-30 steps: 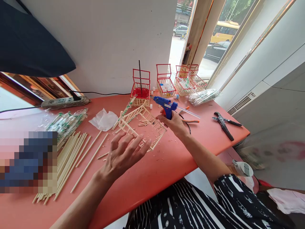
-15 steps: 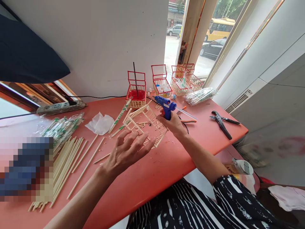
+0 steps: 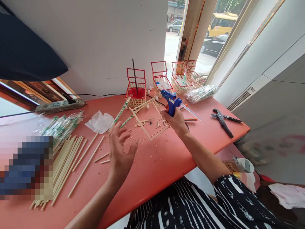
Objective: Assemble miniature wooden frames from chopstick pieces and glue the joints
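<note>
My right hand (image 3: 176, 120) is wrapped round a blue glue gun (image 3: 171, 101), its nozzle pointing up-left and a clear glue stick out of its back. Just beneath and left of it is a frame of thin wooden sticks (image 3: 143, 128), tilted in view; whether my right fingers also touch it I cannot tell. My left hand (image 3: 122, 149) hovers left of the frame, fingers apart and holding nothing. Short cut sticks (image 3: 141, 123) show on the table within the frame's outline.
Small stick baskets with red rims (image 3: 135, 92) line the wall. Long sticks (image 3: 69, 165), wrapped bundles (image 3: 63, 125) and white tissue (image 3: 99, 122) lie left on the red table (image 3: 152, 171). Black pliers (image 3: 223, 122) and another wrapped bundle (image 3: 202, 93) are right.
My left hand has moved left and turned, away from the stick frame. The frame now sits at another angle. My right hand and the glue gun have shifted slightly right.
</note>
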Demonstrator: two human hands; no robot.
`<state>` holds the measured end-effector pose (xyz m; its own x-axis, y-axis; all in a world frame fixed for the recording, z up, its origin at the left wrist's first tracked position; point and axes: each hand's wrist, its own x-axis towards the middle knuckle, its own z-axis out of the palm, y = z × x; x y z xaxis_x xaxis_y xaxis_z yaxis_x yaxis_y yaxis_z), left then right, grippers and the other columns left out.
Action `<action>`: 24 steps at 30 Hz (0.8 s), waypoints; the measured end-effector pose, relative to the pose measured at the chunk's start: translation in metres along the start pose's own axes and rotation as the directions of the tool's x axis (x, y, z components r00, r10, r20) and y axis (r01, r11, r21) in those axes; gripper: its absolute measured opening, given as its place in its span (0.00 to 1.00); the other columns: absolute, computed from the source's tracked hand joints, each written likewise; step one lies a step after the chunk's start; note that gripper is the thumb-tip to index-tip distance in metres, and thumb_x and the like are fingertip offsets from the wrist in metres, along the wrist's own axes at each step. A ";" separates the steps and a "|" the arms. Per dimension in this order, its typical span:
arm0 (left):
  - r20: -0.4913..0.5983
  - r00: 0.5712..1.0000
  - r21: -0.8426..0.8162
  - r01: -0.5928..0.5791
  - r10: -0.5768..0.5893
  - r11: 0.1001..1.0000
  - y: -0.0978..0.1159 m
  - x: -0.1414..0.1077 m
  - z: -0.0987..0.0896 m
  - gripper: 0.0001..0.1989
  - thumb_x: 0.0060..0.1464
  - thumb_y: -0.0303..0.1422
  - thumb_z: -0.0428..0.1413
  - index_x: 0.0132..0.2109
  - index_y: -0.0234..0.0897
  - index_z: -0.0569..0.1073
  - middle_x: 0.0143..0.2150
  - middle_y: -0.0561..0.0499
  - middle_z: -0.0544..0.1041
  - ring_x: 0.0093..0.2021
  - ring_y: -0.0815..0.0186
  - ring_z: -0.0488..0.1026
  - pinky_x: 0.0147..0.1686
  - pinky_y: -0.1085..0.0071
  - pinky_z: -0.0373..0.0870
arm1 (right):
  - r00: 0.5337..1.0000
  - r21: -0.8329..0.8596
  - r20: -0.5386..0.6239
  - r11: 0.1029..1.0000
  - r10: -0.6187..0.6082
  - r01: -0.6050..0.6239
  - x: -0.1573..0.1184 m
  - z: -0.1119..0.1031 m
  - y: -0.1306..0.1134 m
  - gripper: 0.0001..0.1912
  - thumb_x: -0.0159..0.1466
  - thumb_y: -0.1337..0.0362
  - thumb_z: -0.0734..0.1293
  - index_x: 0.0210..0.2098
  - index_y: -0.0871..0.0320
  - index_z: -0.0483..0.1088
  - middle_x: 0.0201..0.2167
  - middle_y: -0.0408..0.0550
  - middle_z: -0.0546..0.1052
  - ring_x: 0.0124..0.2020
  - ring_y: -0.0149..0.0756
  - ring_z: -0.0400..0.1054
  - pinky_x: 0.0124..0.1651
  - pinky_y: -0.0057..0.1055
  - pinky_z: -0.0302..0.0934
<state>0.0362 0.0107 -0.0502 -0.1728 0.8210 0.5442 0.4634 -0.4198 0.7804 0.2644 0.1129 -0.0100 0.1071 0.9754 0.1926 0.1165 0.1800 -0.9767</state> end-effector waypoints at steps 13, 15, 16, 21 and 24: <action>0.502 0.676 -0.334 0.727 -0.539 0.601 0.005 0.041 0.007 0.38 0.39 0.48 0.76 0.54 0.34 0.75 0.50 0.46 0.78 0.36 0.68 0.76 0.32 0.71 0.72 | 0.995 -0.002 0.004 0.995 -0.102 0.102 -0.005 0.007 -0.007 0.21 0.58 0.50 0.74 0.42 0.55 0.68 0.33 0.42 0.72 0.32 0.32 0.65 0.34 0.30 0.61; 0.479 0.716 -0.333 0.683 -0.507 0.650 0.010 0.038 0.007 0.33 0.41 0.47 0.75 0.49 0.35 0.75 0.45 0.48 0.78 0.35 0.67 0.75 0.33 0.70 0.73 | 0.994 0.019 0.002 0.994 -0.108 0.108 -0.008 0.008 -0.010 0.21 0.59 0.49 0.74 0.42 0.55 0.68 0.33 0.43 0.73 0.33 0.32 0.65 0.33 0.30 0.61; 0.462 0.734 -0.341 0.664 -0.497 0.665 0.013 0.037 0.007 0.31 0.42 0.46 0.75 0.48 0.35 0.75 0.43 0.49 0.78 0.36 0.67 0.75 0.34 0.70 0.73 | 0.994 0.026 0.000 0.993 -0.111 0.111 -0.010 0.009 -0.012 0.21 0.59 0.49 0.74 0.42 0.55 0.68 0.33 0.43 0.73 0.33 0.32 0.66 0.34 0.30 0.61; 0.332 0.797 -0.392 0.603 -0.504 0.695 0.025 0.033 0.004 0.28 0.45 0.44 0.73 0.49 0.36 0.74 0.41 0.51 0.76 0.39 0.64 0.76 0.38 0.67 0.77 | 0.992 0.080 0.001 0.989 -0.128 0.127 -0.016 0.012 -0.020 0.24 0.59 0.47 0.76 0.44 0.55 0.67 0.35 0.43 0.75 0.32 0.31 0.67 0.35 0.30 0.64; 0.280 0.821 -0.420 0.571 -0.497 0.705 0.028 0.031 0.001 0.27 0.47 0.42 0.72 0.50 0.37 0.73 0.45 0.50 0.74 0.42 0.65 0.75 0.39 0.68 0.79 | 0.988 0.123 0.047 0.982 -0.150 0.143 -0.019 0.012 -0.025 0.23 0.61 0.47 0.76 0.45 0.54 0.67 0.37 0.44 0.77 0.29 0.29 0.65 0.33 0.29 0.64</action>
<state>0.0442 0.0248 -0.0117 -0.1285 0.9913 -0.0275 -0.1372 0.0097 0.9905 0.2473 0.0918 0.0097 0.0422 0.9423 0.3320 0.0087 0.3319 -0.9433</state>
